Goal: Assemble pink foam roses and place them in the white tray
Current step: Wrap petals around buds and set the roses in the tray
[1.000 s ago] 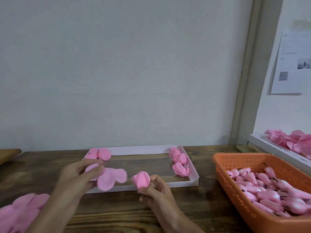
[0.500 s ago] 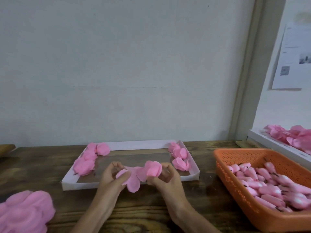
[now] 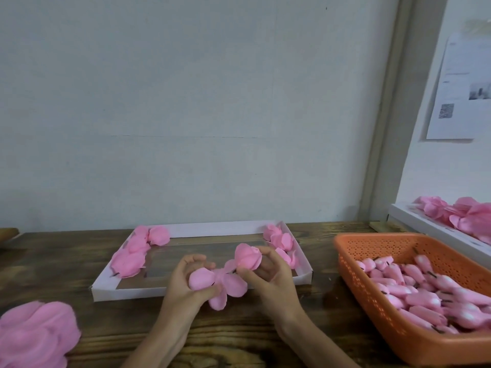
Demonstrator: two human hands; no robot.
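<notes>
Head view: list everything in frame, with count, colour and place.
table: one, dark wood, under everything
white tray: one, white, centre of the table
finished roses: several, pink, at the tray's left and right ends
orange basket: one, orange, right side of the table
stemmed buds: many, pink with dark stems, in the orange basket
loose petals: one pile, pink, lower left corner
second tray: one, white, far right, holds pink foam pieces
paper sheet: one, white, printed, on the right wall
bud: one, pink, held over the white tray's front wall
petal piece: one, pink, several lobes, just below the bud
left hand: grips the petal piece
right hand: fingers hold the bud
</notes>
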